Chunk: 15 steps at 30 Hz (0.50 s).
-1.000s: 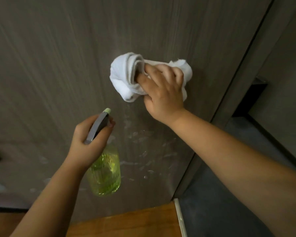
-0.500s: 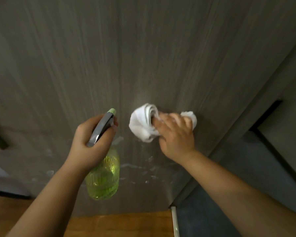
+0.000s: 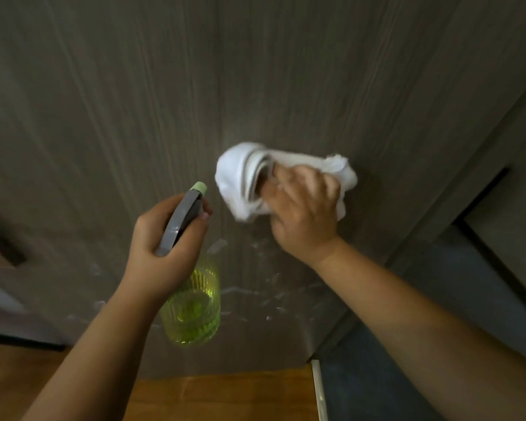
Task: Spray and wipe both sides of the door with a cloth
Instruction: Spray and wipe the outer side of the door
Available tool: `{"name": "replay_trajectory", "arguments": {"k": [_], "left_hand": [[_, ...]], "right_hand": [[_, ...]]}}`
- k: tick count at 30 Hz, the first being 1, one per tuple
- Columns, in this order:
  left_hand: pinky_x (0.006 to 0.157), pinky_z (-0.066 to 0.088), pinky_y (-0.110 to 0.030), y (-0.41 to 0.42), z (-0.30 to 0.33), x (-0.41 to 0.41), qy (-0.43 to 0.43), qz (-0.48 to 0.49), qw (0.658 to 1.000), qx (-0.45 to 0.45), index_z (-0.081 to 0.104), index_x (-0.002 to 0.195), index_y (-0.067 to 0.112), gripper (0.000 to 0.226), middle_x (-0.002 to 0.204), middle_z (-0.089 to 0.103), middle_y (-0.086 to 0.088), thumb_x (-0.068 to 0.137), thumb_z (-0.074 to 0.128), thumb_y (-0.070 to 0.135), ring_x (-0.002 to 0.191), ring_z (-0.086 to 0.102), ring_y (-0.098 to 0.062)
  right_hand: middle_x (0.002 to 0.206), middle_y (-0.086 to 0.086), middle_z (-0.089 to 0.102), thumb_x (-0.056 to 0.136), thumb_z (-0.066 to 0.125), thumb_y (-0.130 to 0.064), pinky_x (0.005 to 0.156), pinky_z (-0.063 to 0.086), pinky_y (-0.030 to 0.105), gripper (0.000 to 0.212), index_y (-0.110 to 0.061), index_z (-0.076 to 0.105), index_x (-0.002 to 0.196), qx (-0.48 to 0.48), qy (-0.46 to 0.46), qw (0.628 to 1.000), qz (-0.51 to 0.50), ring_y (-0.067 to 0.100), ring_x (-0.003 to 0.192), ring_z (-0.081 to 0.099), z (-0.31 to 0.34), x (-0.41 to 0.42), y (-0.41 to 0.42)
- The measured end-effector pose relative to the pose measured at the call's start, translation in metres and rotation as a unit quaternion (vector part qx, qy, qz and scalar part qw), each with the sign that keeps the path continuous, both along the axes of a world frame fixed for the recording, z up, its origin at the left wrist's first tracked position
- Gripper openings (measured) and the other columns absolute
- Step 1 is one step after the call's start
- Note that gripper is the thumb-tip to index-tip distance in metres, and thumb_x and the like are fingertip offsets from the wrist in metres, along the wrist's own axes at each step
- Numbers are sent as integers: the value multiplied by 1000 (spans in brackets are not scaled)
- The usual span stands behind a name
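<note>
A grey-brown wood-grain door (image 3: pixel 255 86) fills most of the view. My right hand (image 3: pixel 304 214) presses a bunched white cloth (image 3: pixel 240 177) flat against the door near its middle. My left hand (image 3: pixel 161 244) grips a spray bottle (image 3: pixel 195 308) with a ribbed green body and a grey head, held upright just left of the cloth, nozzle toward the door. Pale wet streaks and droplets (image 3: pixel 255 290) mark the door below the cloth.
The door's right edge meets a darker frame (image 3: pixel 438 208). Grey floor (image 3: pixel 407 360) lies to the right, wooden floor (image 3: pixel 225 396) below, with a pale threshold strip (image 3: pixel 319 390) between them. A dark recess, perhaps the handle area (image 3: pixel 3 250), sits at the far left.
My right hand slid the cloth down the door from the upper area toward the streaks, then shifted slightly. The view tilted up. The bottle stays in my left hand.
</note>
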State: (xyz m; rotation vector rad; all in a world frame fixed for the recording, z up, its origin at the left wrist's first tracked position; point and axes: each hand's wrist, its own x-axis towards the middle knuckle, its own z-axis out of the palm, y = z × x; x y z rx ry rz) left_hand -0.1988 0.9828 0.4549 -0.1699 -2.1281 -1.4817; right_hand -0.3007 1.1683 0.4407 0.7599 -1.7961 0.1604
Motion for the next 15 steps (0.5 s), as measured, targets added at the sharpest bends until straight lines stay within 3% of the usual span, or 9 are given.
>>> {"name": "replay_trajectory", "arguments": {"k": [3, 7, 10, 12, 15], "left_hand": [[54, 42, -40, -2, -2, -2, -7, -8, 1000, -5, 66, 87, 7, 17, 76, 61, -24, 86, 54, 19, 67, 55, -37], [58, 45, -41, -1, -7, -4, -12, -10, 1000, -9, 68, 90, 8, 18, 78, 64, -22, 86, 54, 19, 69, 58, -34], [55, 41, -41, -1, -11, -4, -10, -21, 1000, -16, 63, 85, -3, 22, 73, 58, -25, 86, 54, 17, 65, 53, -37], [53, 39, -42, -1, -11, -1, -9, -29, 999, -17, 61, 84, -6, 24, 71, 56, -25, 86, 54, 16, 63, 51, -40], [51, 38, -41, 0, -8, 2, -9, -33, 999, -15, 62, 83, -3, 21, 67, 55, -18, 86, 54, 16, 60, 50, -37]], "right_hand": [[115, 0, 70, 98, 31, -18, 78, 29, 36, 28, -26, 55, 111, 56, -20, 998, 3, 23, 98, 50, -39, 2, 2], [119, -4, 68, 86, 48, -12, 77, 29, 36, 31, -28, 55, 111, 115, -37, 992, -31, 19, 94, 50, -89, 4, 15], [119, -5, 67, 80, 51, -12, 78, 30, 35, 37, -29, 56, 112, 148, -73, 986, -32, 19, 93, 52, -99, 7, 22], [121, -6, 64, 79, 49, -13, 80, 30, 36, 40, -28, 60, 114, 122, -98, 987, -27, 20, 94, 52, -90, 9, 22], [121, -7, 54, 75, 47, -17, 81, 28, 37, 46, -27, 51, 119, 30, -114, 993, -30, 22, 97, 49, -58, 14, 20]]}}
